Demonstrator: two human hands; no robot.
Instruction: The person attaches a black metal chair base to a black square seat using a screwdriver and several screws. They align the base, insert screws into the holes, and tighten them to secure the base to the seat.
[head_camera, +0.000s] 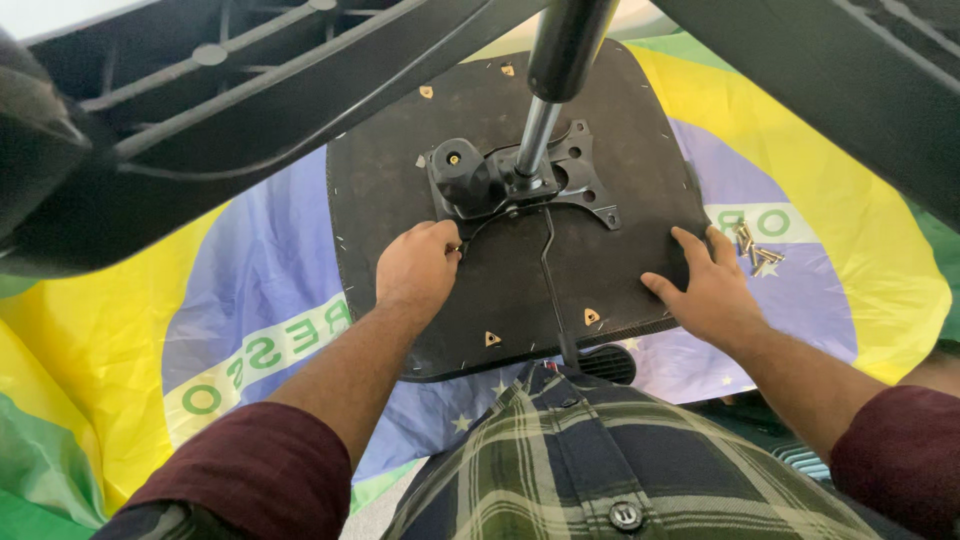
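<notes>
Two hands rest on the black underside of a chair seat (500, 290) that lies upside down on a big flag cloth (250, 300) in yellow, blue and green. The left hand (417, 270) is curled into a loose fist, knuckles up, just below the black metal plate (525, 180) bolted to the middle of the seat. Its fingertips are tucked near the edge of that plate, and I cannot tell if they pinch anything small. The right hand (705, 290) is open and flat, fingers spread wide, pressing on the right edge of the seat and holding nothing. A shiny metal post (537, 135) stands up from the plate and goes into a fat black tube near the top of the view. A round black knob (462, 170) sticks out on the left side of the plate. A thin black lever (552, 280) runs from the plate down toward the person. A small pile of screws (755, 250) lies on the cloth, just beside the right hand's fingers. Black chair legs (250, 90) spread across the top of the view. Both arms wear dark red sleeves.
</notes>
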